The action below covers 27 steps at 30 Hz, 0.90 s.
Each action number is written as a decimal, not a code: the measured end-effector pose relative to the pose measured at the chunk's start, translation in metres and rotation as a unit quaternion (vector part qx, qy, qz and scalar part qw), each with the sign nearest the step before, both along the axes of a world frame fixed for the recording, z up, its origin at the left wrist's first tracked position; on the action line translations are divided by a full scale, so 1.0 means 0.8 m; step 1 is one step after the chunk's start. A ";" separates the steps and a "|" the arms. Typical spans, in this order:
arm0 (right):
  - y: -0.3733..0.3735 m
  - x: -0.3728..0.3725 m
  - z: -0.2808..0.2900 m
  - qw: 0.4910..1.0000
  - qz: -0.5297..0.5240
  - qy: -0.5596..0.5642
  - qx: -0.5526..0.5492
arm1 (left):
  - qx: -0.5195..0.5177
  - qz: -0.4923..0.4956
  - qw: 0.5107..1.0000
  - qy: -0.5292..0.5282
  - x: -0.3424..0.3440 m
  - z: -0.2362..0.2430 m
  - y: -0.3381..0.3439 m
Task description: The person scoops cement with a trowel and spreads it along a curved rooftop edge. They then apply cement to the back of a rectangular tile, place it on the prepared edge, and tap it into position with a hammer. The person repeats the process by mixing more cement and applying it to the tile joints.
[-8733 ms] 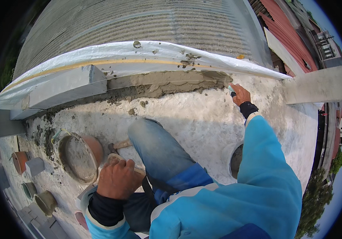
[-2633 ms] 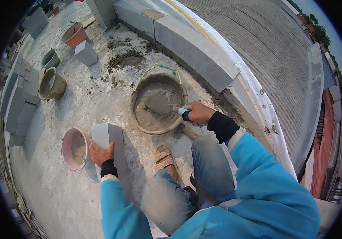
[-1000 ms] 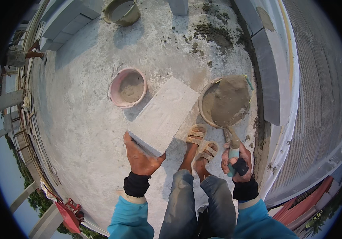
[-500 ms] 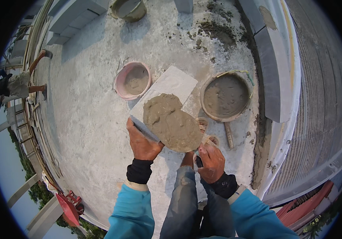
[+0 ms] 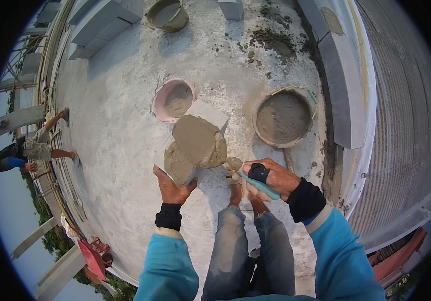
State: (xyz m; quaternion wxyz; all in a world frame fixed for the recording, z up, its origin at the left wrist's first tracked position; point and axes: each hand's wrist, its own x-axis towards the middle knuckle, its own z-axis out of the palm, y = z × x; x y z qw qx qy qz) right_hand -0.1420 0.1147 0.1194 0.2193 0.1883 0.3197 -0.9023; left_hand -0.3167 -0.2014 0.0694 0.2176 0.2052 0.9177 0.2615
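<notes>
The pale grey rectangular masonry block (image 5: 208, 113) is held at its near end by the left hand (image 5: 172, 190), thumb and fingers clamped across it. It is positioned over the whitish concrete slab (image 5: 115, 190), just beside the round pink bucket (image 5: 159, 108); whether its far end is supported cannot be told. The turquoise trowel handle (image 5: 263, 186) is gripped firmly in the right hand (image 5: 275, 181), and the blade is covered by wet grey mortar (image 5: 195, 140). The round mortar-filled tub (image 5: 258, 133) is seen toward the slab's right edge. Risks, as judged: mortar could be shed over the block's right edge if the blade is tilted or drawn off too fast; the block could be tipped if its one-handed hold is loosened under the uneven load.
</notes>
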 end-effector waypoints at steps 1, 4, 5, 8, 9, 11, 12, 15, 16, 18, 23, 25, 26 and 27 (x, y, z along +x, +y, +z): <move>0.002 0.004 0.001 0.999 0.029 -0.034 0.026 | -0.001 -0.024 1.000 -0.004 -0.001 -0.001 -0.005; 0.024 0.064 -0.008 0.997 0.032 -0.046 0.049 | -0.036 -0.064 0.997 -0.003 -0.007 -0.002 -0.020; 0.032 0.091 -0.016 0.993 0.005 -0.111 0.030 | -0.069 -0.102 0.992 0.022 -0.010 -0.001 -0.024; 0.056 0.152 -0.079 0.963 -0.068 -0.207 0.155 | -0.176 -0.193 0.962 0.078 -0.009 -0.001 -0.030; 0.062 0.158 -0.111 0.948 -0.099 -0.218 0.212 | -0.154 -0.157 0.975 0.031 -0.007 -0.001 -0.028; 0.074 0.136 -0.200 0.848 -0.017 -0.322 0.421 | -0.120 -0.138 0.983 0.023 -0.002 0.003 -0.024; 0.075 0.118 -0.244 0.787 0.008 -0.359 0.501 | -0.105 -0.155 0.980 0.064 0.001 0.004 -0.020; 0.066 0.060 -0.347 0.640 0.125 -0.252 0.715 | -0.040 -0.102 0.994 0.020 0.002 0.008 -0.010; 0.070 0.056 -0.360 0.677 0.159 -0.231 0.680 | -0.013 -0.077 0.997 -0.018 0.000 0.008 -0.007; 0.073 0.071 -0.357 0.727 0.104 -0.250 0.631 | -0.052 -0.093 0.994 -0.005 -0.006 0.009 -0.004; 0.058 0.184 -0.252 0.861 -0.147 -0.272 0.403 | -0.015 -0.053 0.998 0.017 -0.003 -0.008 0.014; 0.043 0.206 -0.210 0.859 -0.197 -0.245 0.404 | 0.023 0.000 1.000 0.021 0.004 -0.014 0.032; 0.033 0.207 -0.193 0.863 -0.244 -0.220 0.384 | 0.010 -0.012 0.999 0.050 0.005 -0.015 0.041; 0.023 0.207 -0.174 0.862 -0.270 -0.223 0.365 | -0.007 -0.022 0.996 0.082 0.004 -0.017 0.052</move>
